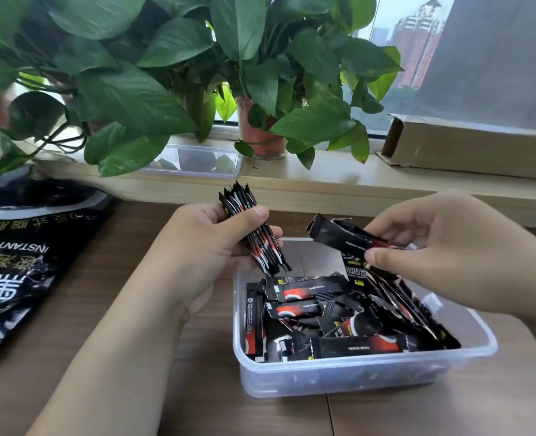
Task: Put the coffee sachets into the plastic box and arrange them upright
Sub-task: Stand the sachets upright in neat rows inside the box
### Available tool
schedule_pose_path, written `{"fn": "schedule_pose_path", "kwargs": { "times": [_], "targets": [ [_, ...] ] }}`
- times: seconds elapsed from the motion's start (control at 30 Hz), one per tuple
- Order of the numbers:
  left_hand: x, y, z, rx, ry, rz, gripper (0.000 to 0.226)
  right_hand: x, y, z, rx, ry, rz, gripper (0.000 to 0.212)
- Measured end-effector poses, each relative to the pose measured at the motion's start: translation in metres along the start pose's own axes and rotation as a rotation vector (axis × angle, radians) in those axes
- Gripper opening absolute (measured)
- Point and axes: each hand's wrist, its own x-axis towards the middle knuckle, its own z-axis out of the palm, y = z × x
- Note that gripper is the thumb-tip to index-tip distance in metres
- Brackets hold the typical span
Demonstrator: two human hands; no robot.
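Note:
A clear plastic box (348,377) stands on the wooden table, right of centre. Several black-and-red coffee sachets (323,316) lie jumbled flat inside it, and some lean against its right side. My left hand (203,247) grips a stacked bundle of sachets (254,228), held edge-on above the box's back left corner. My right hand (443,250) pinches a single black sachet (342,236) between thumb and fingers, holding it above the back of the box with its free end pointing left.
A large black instant-coffee bag (18,262) lies flat at the table's left. On the sill behind stand leafy potted plants (260,133), a clear lid (197,162) and a long cardboard box (468,146).

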Motion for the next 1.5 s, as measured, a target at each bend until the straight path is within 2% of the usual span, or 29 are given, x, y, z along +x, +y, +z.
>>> {"fn": "schedule_pose_path", "kwargs": {
  "times": [0.2,0.37,0.57,0.63,0.7,0.83,0.9,1.03,1.17,1.3,1.5],
  "targets": [
    [-0.006,0.003,0.007,0.063,-0.041,0.009,0.02,-0.01,-0.015,0.018,0.212,0.249,0.07,0.007],
    [-0.011,0.005,0.017,0.219,-0.092,0.056,0.013,-0.011,-0.023,0.038,0.338,0.226,0.077,0.002],
    [-0.01,-0.001,0.02,0.261,-0.127,0.036,0.013,-0.014,-0.022,0.056,0.472,0.259,-0.029,0.016],
    [-0.01,-0.001,0.02,0.259,-0.128,0.032,0.015,-0.013,-0.021,0.063,0.315,0.334,-0.144,0.008],
    [-0.01,-0.002,0.021,0.222,-0.132,0.019,0.016,-0.008,-0.02,0.071,0.054,0.403,-0.25,0.015],
    [-0.008,-0.005,0.021,0.204,-0.13,0.02,0.025,-0.003,-0.016,0.083,-0.032,0.279,-0.286,0.043],
    [-0.007,-0.005,0.021,0.165,-0.123,0.017,0.026,-0.003,-0.016,0.085,-0.086,0.261,-0.294,0.05],
    [-0.008,-0.004,0.024,0.113,-0.094,0.02,0.024,-0.005,-0.017,0.084,-0.1,0.286,-0.291,0.05],
    [-0.006,-0.005,0.023,0.08,-0.04,0.031,0.017,-0.008,-0.017,0.078,0.046,0.296,-0.248,0.044],
    [-0.006,-0.006,0.021,0.156,-0.022,0.059,0.012,-0.011,-0.019,0.076,0.158,0.286,-0.195,0.03],
    [-0.007,-0.007,0.021,0.288,-0.04,0.078,0.011,-0.01,-0.016,0.071,0.398,0.237,-0.116,0.029]
  ]
}}
